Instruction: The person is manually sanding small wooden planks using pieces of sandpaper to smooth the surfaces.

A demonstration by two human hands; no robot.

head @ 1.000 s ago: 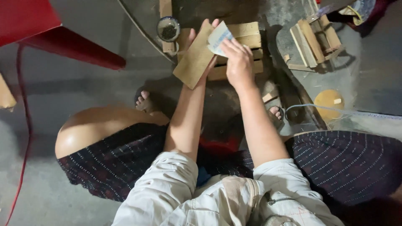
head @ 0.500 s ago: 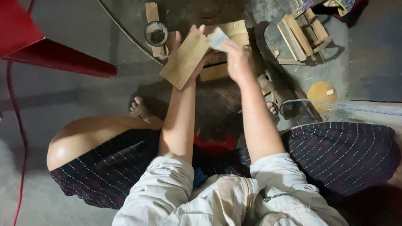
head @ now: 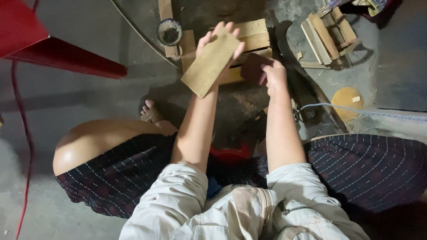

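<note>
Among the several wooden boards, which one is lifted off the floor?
The flat light-brown board in the left hand, held tilted above the floor. The other boards lie flat on the ground.

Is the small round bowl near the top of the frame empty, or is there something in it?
Not empty: the small round bowl on the floor holds dark, grainy matter inside its pale rim. What the contents are cannot be told.

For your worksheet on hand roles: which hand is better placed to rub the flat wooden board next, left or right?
Probably the right hand: it is beside the board, low at its edge. The left hand is busy behind the board, holding it up tilted.
</note>
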